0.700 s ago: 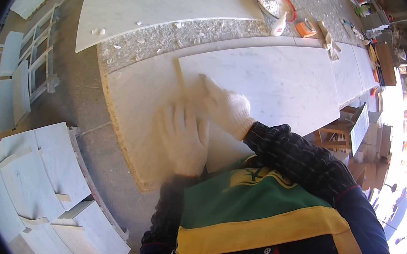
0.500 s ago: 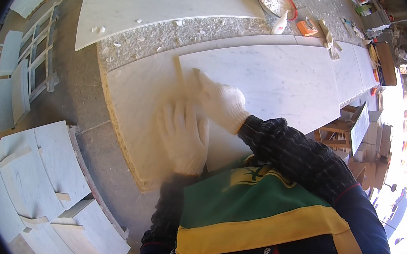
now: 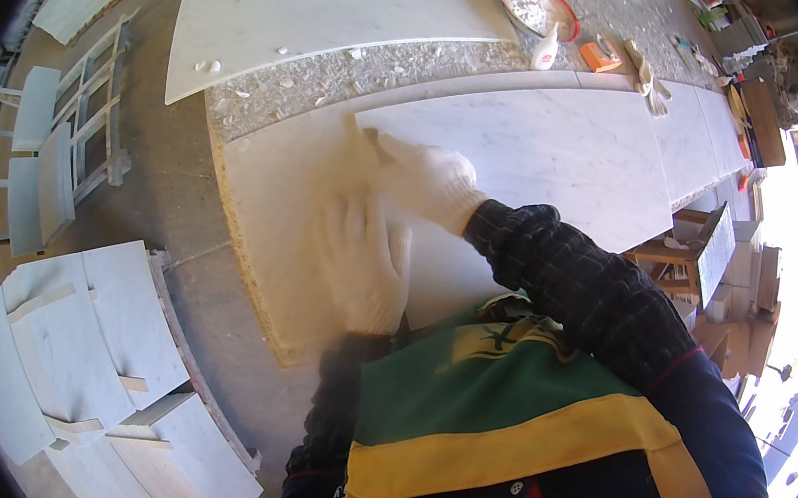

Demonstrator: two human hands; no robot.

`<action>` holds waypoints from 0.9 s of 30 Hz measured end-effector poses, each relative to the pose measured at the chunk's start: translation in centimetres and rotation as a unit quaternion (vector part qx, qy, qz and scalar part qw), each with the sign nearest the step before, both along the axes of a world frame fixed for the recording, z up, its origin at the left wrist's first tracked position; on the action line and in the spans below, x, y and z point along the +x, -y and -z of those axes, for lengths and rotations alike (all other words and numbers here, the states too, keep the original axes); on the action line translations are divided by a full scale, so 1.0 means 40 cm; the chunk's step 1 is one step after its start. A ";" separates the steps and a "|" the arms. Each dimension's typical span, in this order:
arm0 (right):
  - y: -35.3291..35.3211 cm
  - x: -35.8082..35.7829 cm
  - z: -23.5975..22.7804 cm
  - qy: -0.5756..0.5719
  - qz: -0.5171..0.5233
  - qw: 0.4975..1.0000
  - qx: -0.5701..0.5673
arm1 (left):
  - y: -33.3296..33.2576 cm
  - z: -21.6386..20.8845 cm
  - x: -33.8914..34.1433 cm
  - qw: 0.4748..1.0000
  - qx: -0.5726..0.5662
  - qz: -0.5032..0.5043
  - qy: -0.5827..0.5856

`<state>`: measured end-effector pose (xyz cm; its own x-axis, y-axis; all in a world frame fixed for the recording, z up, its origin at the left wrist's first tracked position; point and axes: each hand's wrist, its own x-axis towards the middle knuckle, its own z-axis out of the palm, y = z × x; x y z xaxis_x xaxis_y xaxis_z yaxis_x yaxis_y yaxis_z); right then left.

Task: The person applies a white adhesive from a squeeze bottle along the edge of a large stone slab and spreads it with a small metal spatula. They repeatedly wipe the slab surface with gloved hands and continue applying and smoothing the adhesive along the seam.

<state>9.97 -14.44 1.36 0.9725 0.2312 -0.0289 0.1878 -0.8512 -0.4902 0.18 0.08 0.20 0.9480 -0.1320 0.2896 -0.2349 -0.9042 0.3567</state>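
A white-grey veined marble slab point(image 3: 535, 145) lies on top of a wider pale slab point(image 3: 280, 194) on the workbench. Wearing a white knitted glove, my left hand point(image 3: 364, 263) rests with fingers stretched forward on the pale surface, beside the upper slab's left edge. My right hand point(image 3: 425, 177), gloved too, is closed at that same edge, near its far corner. A small dark tip shows at its fingers; haze and the glove hide what it belongs to. Whitish dust blurs the area around both hands.
Beyond lie another marble slab point(image 3: 342, 9), a red-rimmed bowl point(image 3: 574, 17) of white paste, a white bottle point(image 3: 546, 50), an orange box point(image 3: 600, 56) and a spare glove point(image 3: 648, 83). Stacked slabs with wooden strips point(image 3: 60, 337) stand at left, a wooden stand point(image 3: 671, 262) at right.
My right hand has shifted slightly toward the slab's far left corner. My left hand stays about where it was. The whole view has shifted slightly.
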 end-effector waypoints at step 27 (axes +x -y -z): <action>0.093 0.119 -0.087 -0.066 -0.141 0.988 0.012 | -0.004 -0.006 0.001 1.000 -0.017 0.003 0.004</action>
<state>14.72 -18.17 4.86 0.8578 0.4942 -0.1413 0.3489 -0.7617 -0.5459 0.22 0.22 0.45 0.9445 -0.1286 0.3021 -0.2443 -0.8900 0.3849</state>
